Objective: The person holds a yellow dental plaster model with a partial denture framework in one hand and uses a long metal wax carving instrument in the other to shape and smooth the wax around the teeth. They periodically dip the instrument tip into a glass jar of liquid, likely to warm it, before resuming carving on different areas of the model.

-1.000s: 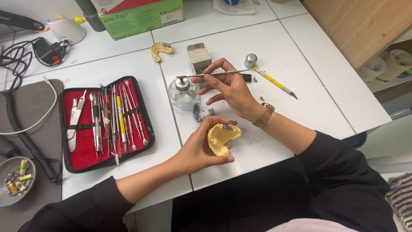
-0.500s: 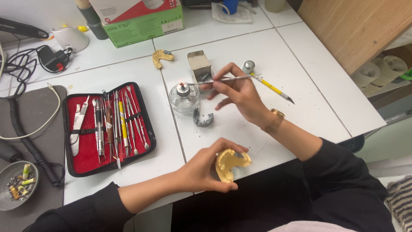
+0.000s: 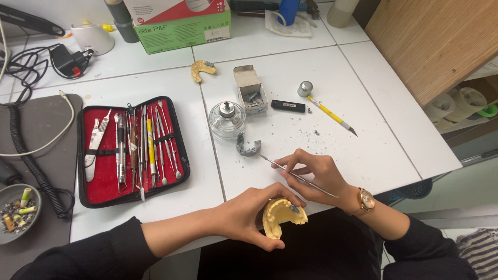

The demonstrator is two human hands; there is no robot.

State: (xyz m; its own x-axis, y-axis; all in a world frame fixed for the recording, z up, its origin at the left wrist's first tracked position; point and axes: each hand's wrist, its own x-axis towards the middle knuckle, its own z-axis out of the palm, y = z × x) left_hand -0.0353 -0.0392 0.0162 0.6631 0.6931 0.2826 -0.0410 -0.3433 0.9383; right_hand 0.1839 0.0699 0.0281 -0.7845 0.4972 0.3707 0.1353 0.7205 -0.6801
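The right hand [image 3: 316, 176], pinching a thin metal tool [image 3: 295, 175], has left the glass burner [image 3: 226, 119] for the yellow jaw cast [image 3: 282, 215], gripped by the left hand [image 3: 249, 215].

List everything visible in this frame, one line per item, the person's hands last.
dental cast: 1, yellow, in left hand
metal instrument: 1, silver, in right hand
tool case: 1, red-lined, open, table left
glass burner: 1, clear, table centre
grey piece: 1, beside burner
small box: 1, open, behind burner
yellow-handled knife: 1, table right
second cast: 1, yellow, table back
green box: 1, far edge
dish: 1, grey, left edge
left hand: holds cast
right hand: holds instrument
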